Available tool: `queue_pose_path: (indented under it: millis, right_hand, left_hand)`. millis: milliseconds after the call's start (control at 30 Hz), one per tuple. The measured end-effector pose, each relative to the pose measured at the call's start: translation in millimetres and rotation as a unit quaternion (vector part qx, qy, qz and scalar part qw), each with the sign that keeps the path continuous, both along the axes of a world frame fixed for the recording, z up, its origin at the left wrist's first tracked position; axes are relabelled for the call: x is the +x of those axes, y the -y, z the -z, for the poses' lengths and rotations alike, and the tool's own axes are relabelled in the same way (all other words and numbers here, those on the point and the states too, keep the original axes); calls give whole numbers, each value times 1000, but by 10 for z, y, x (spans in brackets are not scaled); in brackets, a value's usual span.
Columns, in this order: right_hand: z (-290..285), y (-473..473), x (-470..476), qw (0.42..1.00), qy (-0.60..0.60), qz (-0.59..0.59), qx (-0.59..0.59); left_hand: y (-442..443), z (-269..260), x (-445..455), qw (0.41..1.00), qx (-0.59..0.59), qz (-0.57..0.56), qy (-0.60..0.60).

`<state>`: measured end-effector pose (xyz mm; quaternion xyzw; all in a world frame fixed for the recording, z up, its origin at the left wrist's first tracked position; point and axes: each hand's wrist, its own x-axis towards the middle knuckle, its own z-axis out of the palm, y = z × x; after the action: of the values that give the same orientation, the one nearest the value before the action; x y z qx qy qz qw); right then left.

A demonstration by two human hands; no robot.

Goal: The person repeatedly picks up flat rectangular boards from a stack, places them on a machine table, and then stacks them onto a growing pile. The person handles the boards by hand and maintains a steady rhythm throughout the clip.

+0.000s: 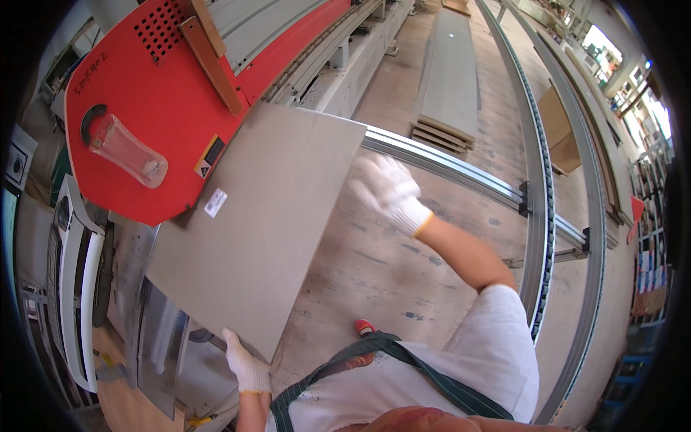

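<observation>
A grey-brown flat board (270, 216) with a small white label (216, 202) lies slanted in front of me, its far left part beside the red machine cover (129, 70). My left hand (244, 363), in a white knit glove, grips the board's near edge; the thumb is on top and the fingers are hidden beneath. My right hand (384, 183), gloved the same way, is blurred just off the board's right edge near the far corner. Nothing shows in it, and its thumb stands apart from the fingers. Whether it touches the edge I cannot tell.
An aluminium rail (448, 164) crosses beyond my right hand to a conveyor frame (532, 162) with a chain. Stacked long boards (448, 75) lie on the floor behind the rail. At left stand a white control console (78, 281) and an upright grey panel (156, 345).
</observation>
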<state>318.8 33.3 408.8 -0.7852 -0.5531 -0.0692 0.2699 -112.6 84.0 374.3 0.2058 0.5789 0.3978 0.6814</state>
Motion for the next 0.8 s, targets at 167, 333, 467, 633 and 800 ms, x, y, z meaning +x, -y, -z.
queue_pose_path:
  millis: [167,333,467,633,800]
  right_hand:
    - [390,1392,-121,980,-131,123,-81]
    - [463,2342,-409,909,-267,268,-177]
    - [633,2797,-664,912,-276,254,-164]
    - [690,3045,-933,931,-241,222,-163]
    - [673,2818,-1337,935,-255,99,-225]
  left_hand:
    - [-298,271,504,999,7,25,24]
    - [-559,390,1161,996,10,76,35]
    - [-800,644,1615,990,80,112,-27]
    - [-756,177,2358,934,139,214,-248]
    - [-1039,499,2145,942,157,297,-17]
